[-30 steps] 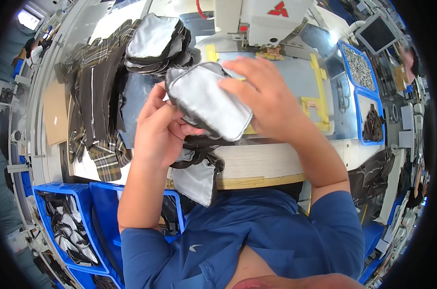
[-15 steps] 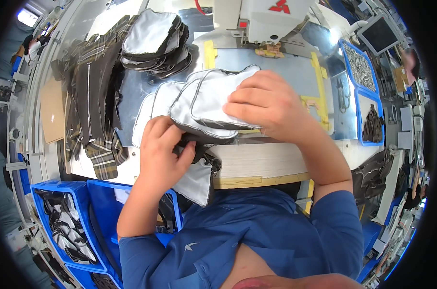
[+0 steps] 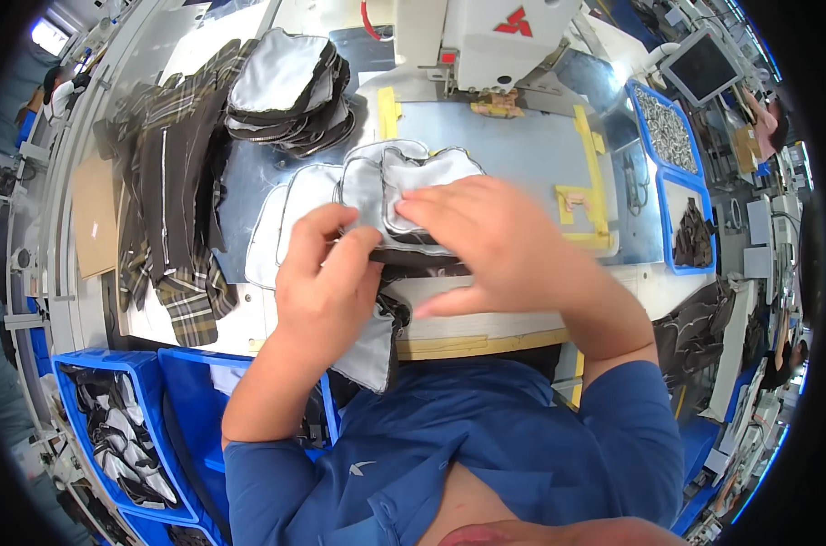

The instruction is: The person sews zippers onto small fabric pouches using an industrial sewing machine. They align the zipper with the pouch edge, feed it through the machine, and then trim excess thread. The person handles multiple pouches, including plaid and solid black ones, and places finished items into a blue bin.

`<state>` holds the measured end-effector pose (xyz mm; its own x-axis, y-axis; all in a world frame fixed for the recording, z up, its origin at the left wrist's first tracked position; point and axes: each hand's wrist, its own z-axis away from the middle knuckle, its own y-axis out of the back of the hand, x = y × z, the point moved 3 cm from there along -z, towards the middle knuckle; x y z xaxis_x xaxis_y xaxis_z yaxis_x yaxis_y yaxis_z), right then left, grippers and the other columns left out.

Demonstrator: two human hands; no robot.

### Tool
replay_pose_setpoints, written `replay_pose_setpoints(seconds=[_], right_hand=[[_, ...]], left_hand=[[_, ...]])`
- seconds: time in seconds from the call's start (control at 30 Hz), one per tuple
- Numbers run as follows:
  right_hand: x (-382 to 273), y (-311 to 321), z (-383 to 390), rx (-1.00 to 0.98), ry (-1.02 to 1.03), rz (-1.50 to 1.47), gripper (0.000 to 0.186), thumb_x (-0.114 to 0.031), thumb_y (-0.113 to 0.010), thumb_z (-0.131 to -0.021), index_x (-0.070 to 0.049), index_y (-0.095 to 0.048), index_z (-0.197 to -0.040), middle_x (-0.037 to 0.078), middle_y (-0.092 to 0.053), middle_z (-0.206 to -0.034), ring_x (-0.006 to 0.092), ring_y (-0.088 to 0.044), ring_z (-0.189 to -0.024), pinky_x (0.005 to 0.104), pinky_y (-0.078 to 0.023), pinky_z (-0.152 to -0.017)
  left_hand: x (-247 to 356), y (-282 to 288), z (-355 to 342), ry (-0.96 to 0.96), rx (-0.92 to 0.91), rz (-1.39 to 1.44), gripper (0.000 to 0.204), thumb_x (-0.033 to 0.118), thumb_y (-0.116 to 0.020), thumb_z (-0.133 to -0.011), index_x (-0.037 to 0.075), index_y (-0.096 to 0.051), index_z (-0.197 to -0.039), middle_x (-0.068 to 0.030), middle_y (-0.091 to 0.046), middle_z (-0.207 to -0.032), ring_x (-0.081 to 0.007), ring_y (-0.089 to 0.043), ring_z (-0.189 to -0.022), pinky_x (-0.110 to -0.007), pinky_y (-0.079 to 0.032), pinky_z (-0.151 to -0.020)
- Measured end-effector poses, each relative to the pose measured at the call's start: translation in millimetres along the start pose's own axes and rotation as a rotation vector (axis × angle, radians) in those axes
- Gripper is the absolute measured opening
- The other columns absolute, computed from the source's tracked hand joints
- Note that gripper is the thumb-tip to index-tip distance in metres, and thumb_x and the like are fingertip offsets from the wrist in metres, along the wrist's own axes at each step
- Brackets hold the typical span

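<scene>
Here, hands (image 3: 327, 282) on grey fabric pieces (image 3: 377, 187)

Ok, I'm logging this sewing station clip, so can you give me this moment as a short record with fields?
setting: sewing table in front of a white sewing machine
left hand: pinching the edge of a grey fabric piece
right hand: pressed flat on the same piece
behind, left: stack of grey pieces, plaid fabric
right side: blue trays
lower left: blue bin with more pieces
</scene>
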<state>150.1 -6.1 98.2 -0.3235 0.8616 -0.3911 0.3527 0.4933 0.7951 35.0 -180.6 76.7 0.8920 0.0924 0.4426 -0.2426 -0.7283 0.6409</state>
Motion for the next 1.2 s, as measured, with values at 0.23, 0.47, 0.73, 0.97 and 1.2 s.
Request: replay_pose_setpoints(seconds=[0.23, 0.47, 0.73, 0.97, 1.2], right_hand=[[10, 45, 21, 0.276, -0.18, 0.378, 0.038, -0.003, -0.074, -0.076, -0.002, -0.07, -0.113, 0.014, -0.073, -0.1, 0.0326, -0.072, -0.089, 0.0417, -0.055, -0.08], [60, 188, 76, 0.712, -0.462, 0.769, 0.03, -0.003, -0.071, -0.088, -0.003, -0.072, -0.117, 0.016, -0.074, -0.105, 0.034, -0.073, -0.09, 0.0381, -0.057, -0.083], [237, 157, 149, 0.212, -0.681, 0.85, 0.031, -0.008, -0.07, -0.089, -0.004, -0.072, -0.12, 0.022, -0.072, -0.118, 0.042, -0.067, -0.11, 0.049, -0.052, -0.098], [209, 98, 117, 0.152, -0.772, 0.797, 0.037, -0.017, -0.072, -0.092, -0.002, -0.069, -0.126, 0.02, -0.072, -0.123, 0.0404, -0.067, -0.113, 0.0477, -0.052, -0.101], [61, 5, 18, -0.084, -0.19, 0.077, 0.042, -0.017, -0.08, -0.085, -0.007, -0.069, -0.125, 0.012, -0.071, -0.117, 0.0332, -0.07, -0.1, 0.0412, -0.057, -0.088]], left_hand=[[15, -1, -11, -0.032, 0.176, 0.015, 0.055, 0.008, -0.092, -0.074, -0.002, -0.068, -0.122, -0.0234, -0.066, -0.123, -0.0378, -0.067, -0.108, -0.041, -0.056, -0.09], [-54, 14, 22, 0.244, -0.249, 0.116, 0.054, 0.022, -0.086, -0.076, 0.001, -0.07, -0.123, -0.0172, -0.069, -0.125, -0.0378, -0.062, -0.117, -0.045, -0.05, -0.098], [-62, -1, 28, 0.133, -0.303, 0.189, 0.068, 0.026, -0.093, -0.064, 0.003, -0.072, -0.124, -0.0165, -0.067, -0.134, -0.0401, -0.059, -0.128, -0.049, -0.045, -0.111], [-72, 25, 48, 0.234, -0.284, 0.131, 0.041, 0.004, -0.081, -0.079, 0.005, -0.074, -0.119, -0.0148, -0.072, -0.125, -0.0358, -0.066, -0.12, -0.042, -0.053, -0.099], [-88, 21, 42, 0.486, 0.083, 0.185, 0.016, 0.004, -0.068, -0.1, 0.0, -0.071, -0.116, -0.0108, -0.071, -0.094, -0.0176, -0.064, -0.079, -0.028, -0.051, -0.077]])
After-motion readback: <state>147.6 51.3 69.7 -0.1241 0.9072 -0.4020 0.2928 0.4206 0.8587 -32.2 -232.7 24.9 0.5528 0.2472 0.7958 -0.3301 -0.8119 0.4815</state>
